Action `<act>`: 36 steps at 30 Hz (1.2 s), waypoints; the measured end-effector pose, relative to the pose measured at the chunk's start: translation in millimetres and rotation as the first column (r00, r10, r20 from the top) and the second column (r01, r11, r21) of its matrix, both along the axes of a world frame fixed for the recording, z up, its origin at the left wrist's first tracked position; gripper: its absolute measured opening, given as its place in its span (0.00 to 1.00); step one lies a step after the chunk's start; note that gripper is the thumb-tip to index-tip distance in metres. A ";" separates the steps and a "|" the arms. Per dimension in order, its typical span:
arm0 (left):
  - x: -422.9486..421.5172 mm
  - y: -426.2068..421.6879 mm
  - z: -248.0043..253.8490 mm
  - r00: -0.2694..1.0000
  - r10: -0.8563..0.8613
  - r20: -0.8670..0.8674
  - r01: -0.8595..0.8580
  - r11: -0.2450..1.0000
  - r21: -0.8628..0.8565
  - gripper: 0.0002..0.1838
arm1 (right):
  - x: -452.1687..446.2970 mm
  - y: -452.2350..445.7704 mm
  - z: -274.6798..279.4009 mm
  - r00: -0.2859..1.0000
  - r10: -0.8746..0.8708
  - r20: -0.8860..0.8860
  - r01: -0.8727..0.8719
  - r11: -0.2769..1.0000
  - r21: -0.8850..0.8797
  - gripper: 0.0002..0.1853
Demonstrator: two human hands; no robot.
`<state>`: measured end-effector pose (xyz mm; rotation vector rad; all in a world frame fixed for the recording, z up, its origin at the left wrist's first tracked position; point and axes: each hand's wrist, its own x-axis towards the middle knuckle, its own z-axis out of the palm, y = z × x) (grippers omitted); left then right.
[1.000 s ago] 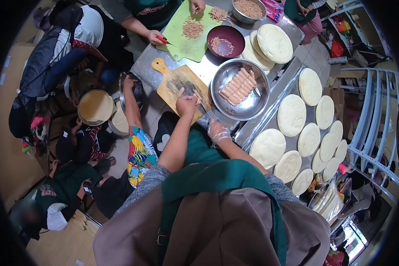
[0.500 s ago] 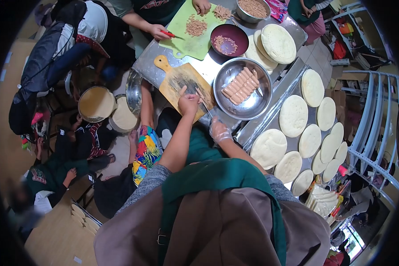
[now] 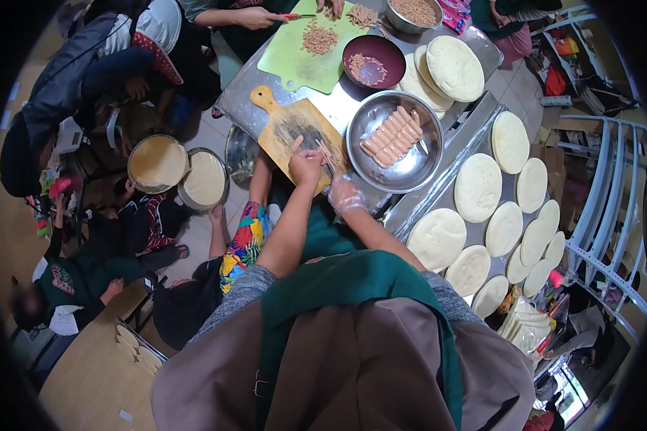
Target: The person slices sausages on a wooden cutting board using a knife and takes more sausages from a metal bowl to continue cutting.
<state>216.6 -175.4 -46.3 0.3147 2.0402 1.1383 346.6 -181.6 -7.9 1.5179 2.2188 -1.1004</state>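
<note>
My left hand, bare, is closed around thin sausage strips on the wooden cutting board. My right hand, in a clear plastic glove, grips a knife at the board's near right edge; its blade is hard to make out beside the strips. Just right of the board stands a steel bowl holding whole sausages in a row, along with a small light utensil that I cannot identify.
Across the table a co-worker's hand holds a red-handled knife over a green cutting board with chopped sausage. A dark red bowl stands beside it. Round flatbreads fill a tray at right. People with pans sit at left.
My right hand has moved up and left, bringing the knife in against the strips. The co-worker's knife hand has shifted up and right. Someone in colourful shorts at left has moved slightly right.
</note>
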 end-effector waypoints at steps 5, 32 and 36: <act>-2.6 -3.8 -12.7 0.994 -0.065 -0.088 0.063 0.998 -0.031 0.05 | 44.7 -17.7 15.7 0.996 0.070 0.058 -0.067 0.997 -0.046 0.16; -2.4 -15.1 3.2 0.973 -0.137 -0.187 0.121 0.988 -0.095 0.07 | 4.2 3.0 23.5 0.992 0.119 0.046 -0.122 0.990 0.070 0.11; 0.4 -17.0 -1.2 0.973 -0.114 -0.200 0.097 0.991 -0.093 0.08 | -0.7 5.7 13.8 0.994 0.106 0.031 -0.107 0.992 0.069 0.13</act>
